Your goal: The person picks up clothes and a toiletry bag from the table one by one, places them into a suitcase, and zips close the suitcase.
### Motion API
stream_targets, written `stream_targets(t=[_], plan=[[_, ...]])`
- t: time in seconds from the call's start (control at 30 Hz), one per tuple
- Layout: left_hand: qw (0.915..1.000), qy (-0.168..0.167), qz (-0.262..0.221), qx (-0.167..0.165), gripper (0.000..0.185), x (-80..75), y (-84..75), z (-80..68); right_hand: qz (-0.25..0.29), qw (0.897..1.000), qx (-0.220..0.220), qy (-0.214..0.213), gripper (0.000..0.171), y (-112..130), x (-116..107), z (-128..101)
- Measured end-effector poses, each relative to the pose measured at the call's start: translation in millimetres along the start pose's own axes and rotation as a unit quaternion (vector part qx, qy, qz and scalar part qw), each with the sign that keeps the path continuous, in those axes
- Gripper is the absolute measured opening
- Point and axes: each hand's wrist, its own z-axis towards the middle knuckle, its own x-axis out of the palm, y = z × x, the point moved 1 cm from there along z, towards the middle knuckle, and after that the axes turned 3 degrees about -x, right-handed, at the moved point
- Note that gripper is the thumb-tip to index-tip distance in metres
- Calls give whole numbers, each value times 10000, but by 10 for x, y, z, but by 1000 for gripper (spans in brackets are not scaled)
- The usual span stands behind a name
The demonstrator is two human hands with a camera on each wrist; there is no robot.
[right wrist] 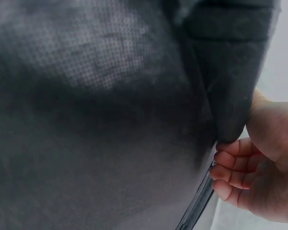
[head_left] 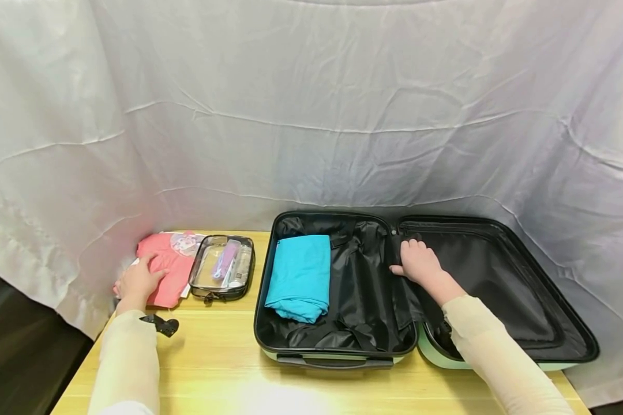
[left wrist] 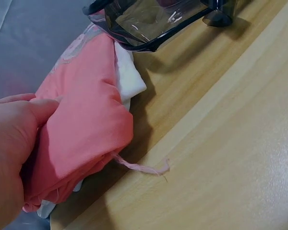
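Observation:
A folded pink garment [head_left: 168, 266] [left wrist: 81, 120] lies at the table's far left, on top of something white. My left hand [head_left: 135, 281] [left wrist: 12, 139] grips its near edge, thumb over the cloth. An open mint-green suitcase [head_left: 342, 360] with black lining lies on the table. A folded teal garment [head_left: 300, 275] sits in its left half. My right hand [head_left: 419, 260] [right wrist: 252, 172] rests at the hinge side of the right half, fingers curled round the edge of the black lining flap [right wrist: 225, 86].
A clear toiletry pouch [head_left: 222, 268] [left wrist: 149, 19] with black trim lies between the pink garment and the suitcase. A small black clip-like item [head_left: 161, 324] sits near my left sleeve. White draped cloth [head_left: 311, 115] backs the wooden table [head_left: 213, 369].

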Motion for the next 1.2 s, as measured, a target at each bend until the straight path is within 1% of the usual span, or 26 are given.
stream_targets(t=[0.17, 0.27, 0.3, 0.4, 0.53, 0.63, 0.77, 0.97, 1.2], plan=[[9991, -32, 14, 433, 60, -29, -34, 12, 34, 10000, 21, 48, 61, -2, -2, 6], [9973, -134, 48, 717, 53, -29, -70, 13, 32, 9999, 78, 116, 62, -6, -17, 10], [9969, -176, 63, 763, 51, -24, -81, 14, 27, 9999, 100, 126, 62, -8, -21, 13], [9967, -283, 73, 762, 49, -13, -105, 8, 17, 9999, 100, 117, 62, -9, -35, 22], [9972, -420, 22, 620, 49, -20, -118, -19, 40, 10000, 18, 66, 61, -6, -29, 22], [9962, -576, -70, 645, 49, -44, -131, -52, 75, 10000, -2, 51, 60, -2, -15, 11], [9931, -803, -208, 830, 48, -87, -177, -77, 78, 10000, 12, 13, 59, -1, -1, 0], [9860, -1139, -296, 1184, 47, -159, -245, -91, 56, 10000, 0, 10, 60, 9, -11, -1], [9798, -1421, -361, 1363, 46, -263, -327, -118, 71, 9999, 50, 104, 62, 21, -24, -1]])
